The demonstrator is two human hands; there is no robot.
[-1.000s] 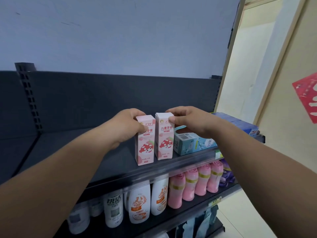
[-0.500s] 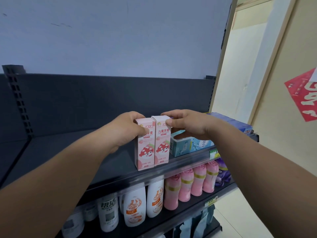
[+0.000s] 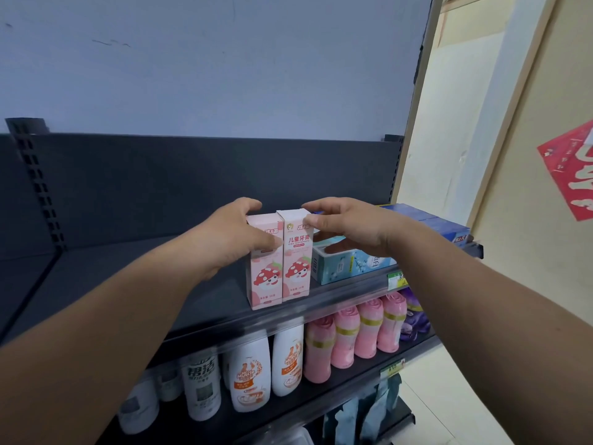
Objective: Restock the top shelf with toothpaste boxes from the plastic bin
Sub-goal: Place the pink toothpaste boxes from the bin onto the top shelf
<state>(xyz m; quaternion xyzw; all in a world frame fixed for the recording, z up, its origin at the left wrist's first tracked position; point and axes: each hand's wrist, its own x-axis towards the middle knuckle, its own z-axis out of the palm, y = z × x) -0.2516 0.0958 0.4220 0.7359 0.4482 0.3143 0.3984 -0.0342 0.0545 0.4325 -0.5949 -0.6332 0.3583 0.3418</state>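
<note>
Standing side by side at the near edge of the shelf (image 3: 144, 277), two pink toothpaste boxes touched along their long sides, both upright with their fronts to the aisle. The left hand (image 3: 231, 239) gripped the left box (image 3: 264, 284), thumb across its front and fingers curled over the top. The right hand (image 3: 349, 229) pinched the top of the right box (image 3: 296, 271), thumb on the upper front corner and fingers laid over the lid. Just right of the pair a pale carton (image 3: 349, 268) lay flat on the shelf. Whether it touched the right box I could not tell. Dark blue cartons (image 3: 426, 220) sat farther right. One shelf down stood white bottles (image 3: 250, 377) and pink bottles (image 3: 346, 338).

From where I stood this looked like the end of a placing step, with both boxes down on the shelf and being squared against each other. The next move, I judged, called for a gentle release. The boxes were tall and narrow and stood close to the edge, so fingers that dragged on the way off could tip one forward. After that it would be back to the bin, which was out of sight, for more. The dark shelf ran on to the left of the pair, so the next box seemed likely to go hard against the left box.
</note>
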